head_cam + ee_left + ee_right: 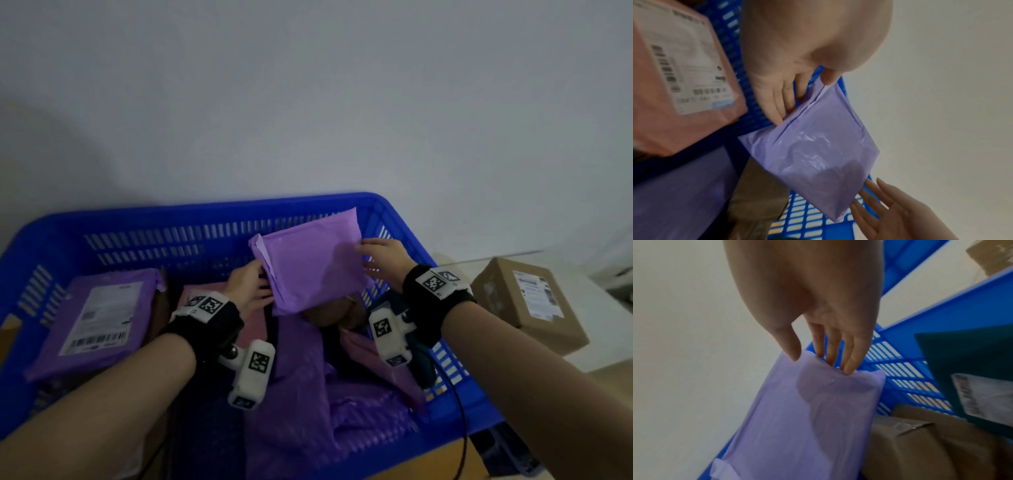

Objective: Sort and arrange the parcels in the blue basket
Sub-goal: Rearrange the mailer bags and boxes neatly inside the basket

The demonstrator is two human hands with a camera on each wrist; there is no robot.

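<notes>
**Purple parcel held between both hands over the far right of the basket**

I have a light purple mailer raised above the other parcels, at the far right of the blue basket. It is tilted, with its folded flap end toward the left.

My left hand holds the flap end: in the left wrist view the fingers lie fairly straight along one face of the flap and the thumb comes down on the other side, so the edge is pinched between them. My right hand is at the opposite, right edge. In the right wrist view its fingertips and thumb touch the mailer's edge with the fingers nearly straight; I cannot tell whether they pinch it or only press against it.

Below, inside the basket, a darker purple parcel with a white barcode label lies flat at the left. A pink parcel sits under my left wrist, and more crumpled purple bags fill the near middle. A brown box lies under the raised mailer, and a dark green parcel with a label leans against the right wall of the basket.

Outside the basket, to the right, a cardboard box with a label stands on a pale surface.
</notes>
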